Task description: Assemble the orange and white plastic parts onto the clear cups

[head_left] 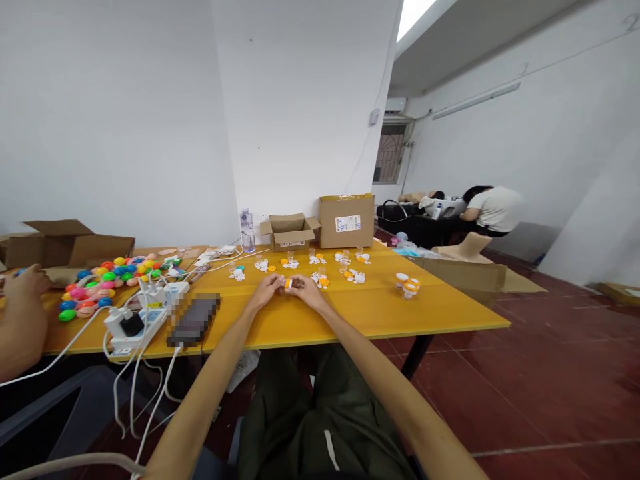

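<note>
My left hand (pixel 267 291) and my right hand (pixel 307 291) meet above the front part of the yellow table. Between their fingers is a small jar with an orange and white lid (pixel 288 283); both hands are closed on it, and the fingers hide much of it. Beyond the hands lie several little heaps of white pieces, such as one heap (pixel 357 275), with small clear cups and orange discs (pixel 272 269) beside them. One teal disc (pixel 241 269) is at the left. Off to the right stand a few clear jars with orange and white lids (pixel 411 287), close together.
An open carton (pixel 290 235), a closed carton (pixel 347 227) and a water bottle (pixel 247 230) line the wall. Leftward are a phone (pixel 194 320), a power strip (pixel 145 327) with cables, and colourful balls (pixel 107 283). Another person's hand (pixel 25 293) is at far left.
</note>
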